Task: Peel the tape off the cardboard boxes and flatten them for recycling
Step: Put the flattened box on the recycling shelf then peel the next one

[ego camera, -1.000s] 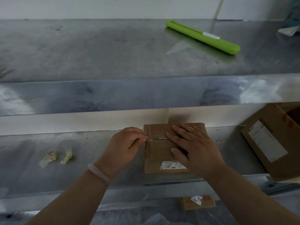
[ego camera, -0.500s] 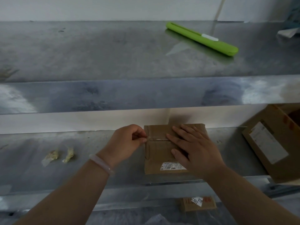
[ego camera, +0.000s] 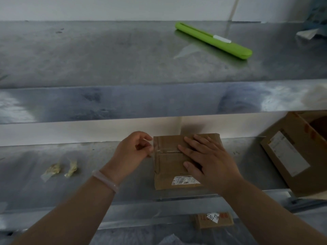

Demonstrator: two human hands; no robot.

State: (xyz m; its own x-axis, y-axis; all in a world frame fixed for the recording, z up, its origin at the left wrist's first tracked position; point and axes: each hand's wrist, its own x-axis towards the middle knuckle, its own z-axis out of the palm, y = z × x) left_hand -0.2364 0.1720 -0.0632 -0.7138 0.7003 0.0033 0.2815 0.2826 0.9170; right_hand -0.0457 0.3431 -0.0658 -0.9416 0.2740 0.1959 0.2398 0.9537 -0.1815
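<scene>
The flat right hand [ego camera: 210,163] is pressing the small brown cardboard box [ego camera: 168,167] on the metal shelf [ego camera: 106,156] while the left hand [ego camera: 131,150] is seemingly pinching its clear seam tape [ego camera: 168,150]; 2 crumpled tape scraps [ego camera: 53,171] are lying aside, flattening not started.

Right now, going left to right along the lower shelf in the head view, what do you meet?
Two crumpled tape scraps → left hand pinching the tape end → small cardboard box, right hand flat on it → larger cardboard box at the right edge.
</scene>
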